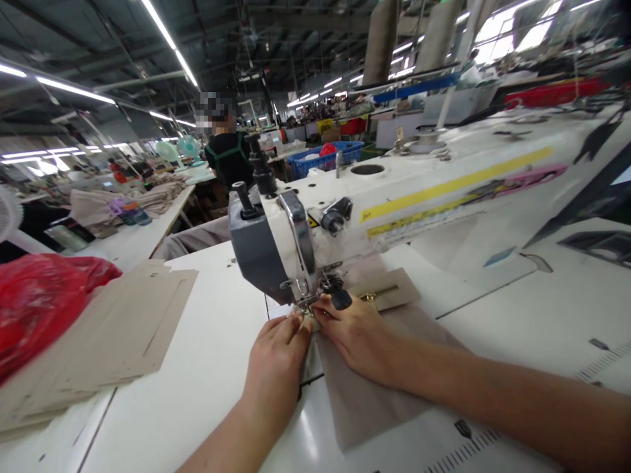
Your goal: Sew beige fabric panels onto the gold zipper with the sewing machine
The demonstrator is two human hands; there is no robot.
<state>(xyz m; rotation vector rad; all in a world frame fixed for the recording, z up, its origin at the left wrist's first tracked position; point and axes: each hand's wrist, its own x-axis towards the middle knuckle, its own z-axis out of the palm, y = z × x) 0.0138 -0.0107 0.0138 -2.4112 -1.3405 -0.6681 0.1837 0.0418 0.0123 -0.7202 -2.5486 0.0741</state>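
In the head view a white sewing machine stands over a piece of taupe fabric on its bed. My left hand is just left of the presser foot, its fingers closed and pinching the fabric's edge. On the other side of the foot, my right hand lies on the fabric with fingers bent and pressed together on it. A beige panel with a zipper and a gold zipper pull sticks out behind my right hand. The fingertips are partly hidden at the needle.
Beige cut panels lie stacked at the left, partly under a red plastic bag. Beyond the machine are a person in black and a blue crate. Thread cones rise above. A ruler scale marks the front table.
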